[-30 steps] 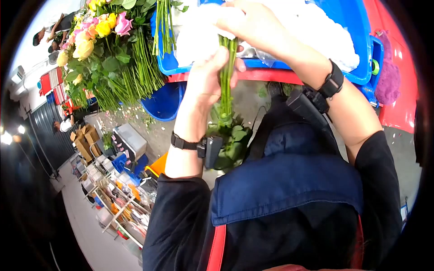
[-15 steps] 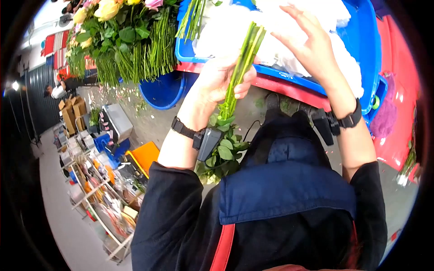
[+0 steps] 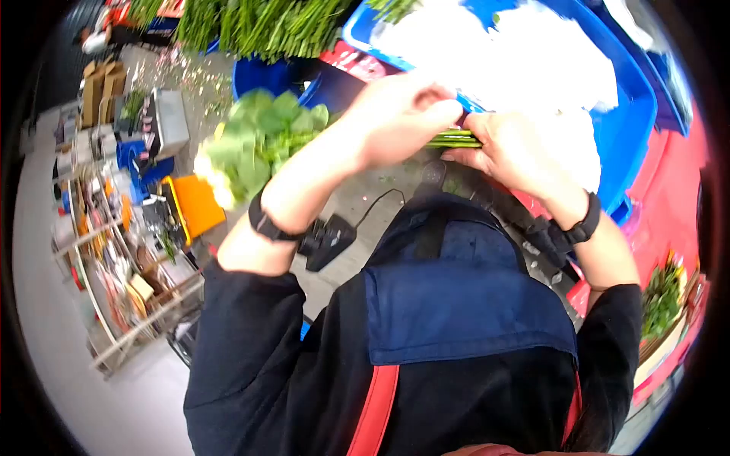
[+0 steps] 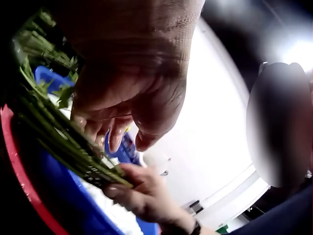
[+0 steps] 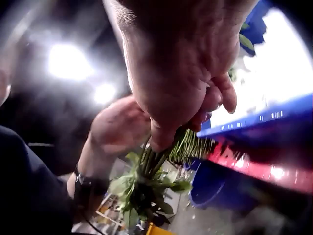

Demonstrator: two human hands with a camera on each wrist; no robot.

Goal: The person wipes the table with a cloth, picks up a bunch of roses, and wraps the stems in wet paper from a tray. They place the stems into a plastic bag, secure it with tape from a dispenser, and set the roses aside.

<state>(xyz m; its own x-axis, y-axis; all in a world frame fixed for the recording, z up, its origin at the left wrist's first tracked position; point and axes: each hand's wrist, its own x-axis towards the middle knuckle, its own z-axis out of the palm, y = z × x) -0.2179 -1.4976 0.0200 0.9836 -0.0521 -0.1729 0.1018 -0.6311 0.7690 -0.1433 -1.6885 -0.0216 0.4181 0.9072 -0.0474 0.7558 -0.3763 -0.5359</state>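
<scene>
A leafy bunch of roses (image 3: 262,137) lies sideways across the front of my body, its pale blooms blurred at the left. My right hand (image 3: 521,148) grips the green stems (image 3: 455,140) close to their cut ends. In the left wrist view that right hand (image 4: 146,193) has thumb and fingers closed round the stems (image 4: 63,137). My left hand (image 3: 403,114) is over the stems, between leaves and right hand. Its fingers are loosely bent, with none wrapped round the stems in the left wrist view.
A blue tub (image 3: 642,114) of bright white padding (image 3: 559,61) stands in front on a red surface (image 3: 677,182). More stems (image 3: 266,26) hang over a blue bucket (image 3: 266,76) at the upper left. A crowded rack (image 3: 99,251) and an orange bin (image 3: 199,205) stand at the left.
The bunch has swung from hanging upside down to lying sideways, blooms to the left. My right hand has come from the white padding onto the stem ends; my left hand has loosened its grip.
</scene>
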